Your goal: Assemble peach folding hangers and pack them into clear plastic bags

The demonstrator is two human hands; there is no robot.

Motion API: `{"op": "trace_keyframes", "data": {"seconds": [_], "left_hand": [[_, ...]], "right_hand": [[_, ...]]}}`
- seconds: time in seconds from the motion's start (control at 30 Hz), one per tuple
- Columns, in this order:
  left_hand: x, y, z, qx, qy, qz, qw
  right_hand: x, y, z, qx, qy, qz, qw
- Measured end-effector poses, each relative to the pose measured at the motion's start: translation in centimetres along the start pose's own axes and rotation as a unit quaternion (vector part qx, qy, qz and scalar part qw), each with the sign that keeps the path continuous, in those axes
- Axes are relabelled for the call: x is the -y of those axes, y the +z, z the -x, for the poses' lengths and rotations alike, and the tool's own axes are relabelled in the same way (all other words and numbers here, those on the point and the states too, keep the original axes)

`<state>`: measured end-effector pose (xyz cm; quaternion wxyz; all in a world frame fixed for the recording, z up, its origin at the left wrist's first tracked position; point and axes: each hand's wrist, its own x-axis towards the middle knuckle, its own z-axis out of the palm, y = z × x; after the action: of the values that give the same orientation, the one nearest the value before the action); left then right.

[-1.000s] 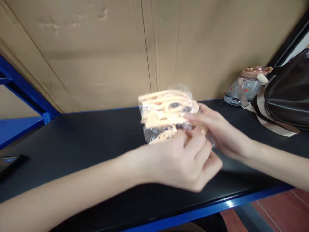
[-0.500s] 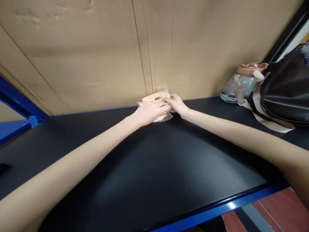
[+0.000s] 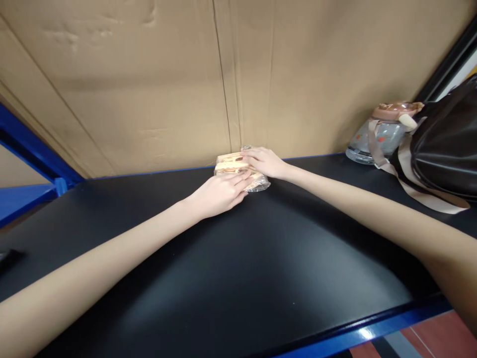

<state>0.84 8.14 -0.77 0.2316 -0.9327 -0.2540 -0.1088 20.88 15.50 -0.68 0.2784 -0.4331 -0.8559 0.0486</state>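
Observation:
A small packet [image 3: 228, 162] of pale, wood-coloured pieces in clear crinkled plastic lies at the back of the black tabletop [image 3: 238, 278], close to the cardboard. Dark oval spots show on it; what the pieces are I cannot make out. Across its near side rest the outstretched fingers of my left hand [image 3: 219, 193]. My right hand [image 3: 265, 162] lies over its right part, palm down, fingers extended to the left. Both hands are open and touch the packet, hiding part of it.
Upright cardboard [image 3: 156, 89] closes off the back. At the right stand a clear water bottle [image 3: 387, 136] with a pinkish lid and strap, and a dark brown bag [image 3: 447, 149]. A blue frame post [image 3: 33, 149] is at the left; a small black object [image 3: 9, 258] sits at the left edge.
My left hand has slid toward me and a little left, off the packet's middle. My right hand has flattened over the packet's right side, where before its fingers were bent beside it.

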Motion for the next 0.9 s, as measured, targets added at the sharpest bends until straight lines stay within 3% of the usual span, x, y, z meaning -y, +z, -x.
{"op": "trace_keyframes", "data": {"seconds": [0.23,0.43,0.53,0.63,0.73,0.9], "left_hand": [[-1.5,-0.9,0.2,0.048,-0.034,0.008,0.998],[-4.2,-2.1,1.2,0.084,-0.081,0.061,0.991],[-6.2,-3.4,2.7,0.114,-0.085,0.130,0.981],[-7.6,-4.0,4.2,0.132,-0.108,0.170,0.971],[-7.9,-3.9,5.1,0.149,-0.158,0.176,0.960],[-6.8,-3.6,5.3,0.161,-0.164,0.165,0.959]], "right_hand": [[-1.4,-0.4,-1.4,0.034,-0.023,0.027,0.999],[0.1,-1.4,-0.4,0.002,-0.024,0.070,0.997],[2.6,-2.8,2.3,-0.029,-0.040,0.077,0.996],[5.4,-3.8,6.6,-0.070,-0.113,0.086,0.987],[7.1,-3.5,10.8,-0.009,-0.150,0.098,0.984],[6.7,-2.0,14.0,0.085,-0.089,0.081,0.989]]}}
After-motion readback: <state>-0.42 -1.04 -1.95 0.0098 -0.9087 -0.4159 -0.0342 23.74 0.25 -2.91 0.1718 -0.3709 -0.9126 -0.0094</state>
